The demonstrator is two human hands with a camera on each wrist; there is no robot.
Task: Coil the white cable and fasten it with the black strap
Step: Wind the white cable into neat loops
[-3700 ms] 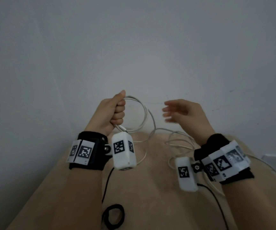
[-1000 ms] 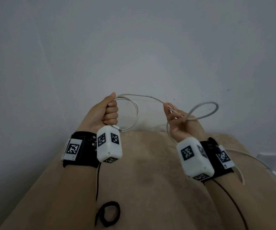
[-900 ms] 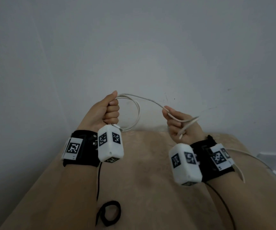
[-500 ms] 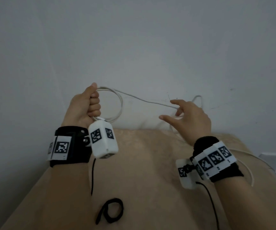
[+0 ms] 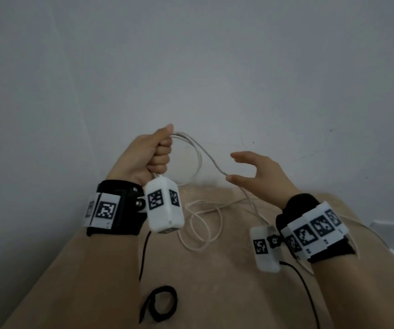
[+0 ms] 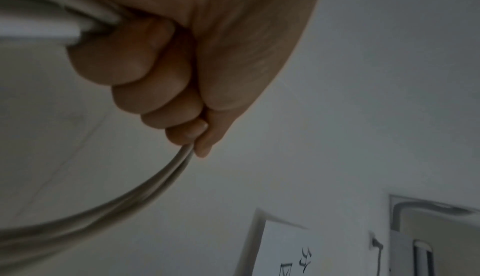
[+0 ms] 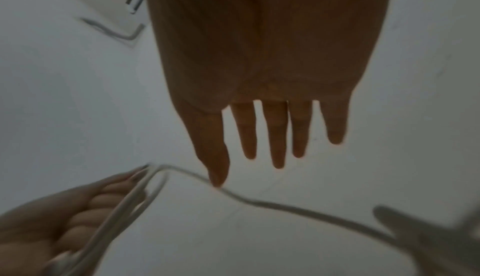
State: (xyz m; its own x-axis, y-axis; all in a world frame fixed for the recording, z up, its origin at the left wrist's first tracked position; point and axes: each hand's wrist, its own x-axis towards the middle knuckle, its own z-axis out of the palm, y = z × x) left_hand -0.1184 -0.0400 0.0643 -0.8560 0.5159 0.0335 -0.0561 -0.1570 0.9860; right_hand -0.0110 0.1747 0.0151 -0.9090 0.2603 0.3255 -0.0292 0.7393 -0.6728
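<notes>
Overhead, the white cable [image 5: 211,160] ran as a couple of loops out of my left hand [image 5: 149,157], then sloped down to my right thumb tip and dropped to the beige surface [image 5: 215,281] below my fingers, where more of it lay in loose slack turns. Left hand: fist closed round the gathered loops, thumb laid on top, held up in the air. The left wrist view showed the strands leaving under my curled fingers [image 6: 145,93] and curving away. Right hand [image 5: 260,173]: fingers straight and spread, gripping nothing; the thumb tip only touched the cable where it sagged. The right wrist view showed the same, cable crossing just under the thumb. Black strap [image 5: 159,305]: lying as a loop on the beige surface, well below and nearer me than my left fist, apart from the cable. Grey wall [image 5: 191,67] stood beyond both hands.
</notes>
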